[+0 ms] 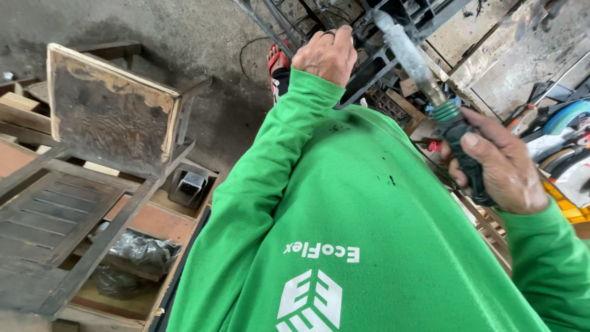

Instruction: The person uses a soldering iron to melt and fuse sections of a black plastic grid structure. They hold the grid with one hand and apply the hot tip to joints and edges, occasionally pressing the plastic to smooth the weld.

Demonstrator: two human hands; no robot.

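My left hand (326, 55) reaches forward in a green sleeve and grips a bar of a black metal frame (375, 61) at the top middle. My right hand (501, 163) is closed around the black handle of a tool (430, 80) that has a green ribbed collar and a grey, crusted shaft. The shaft points up and to the left, towards the frame, and its tip is close to my left hand. My green shirt (350, 233) fills the lower middle of the view.
A foot in a red sandal (276, 58) rests on the concrete floor below the frame. On the left are a worn wooden board (110, 107), a slatted wooden panel (49, 215) and a black plastic bag (138, 252). Assorted tools and cables (565, 135) lie at the right.
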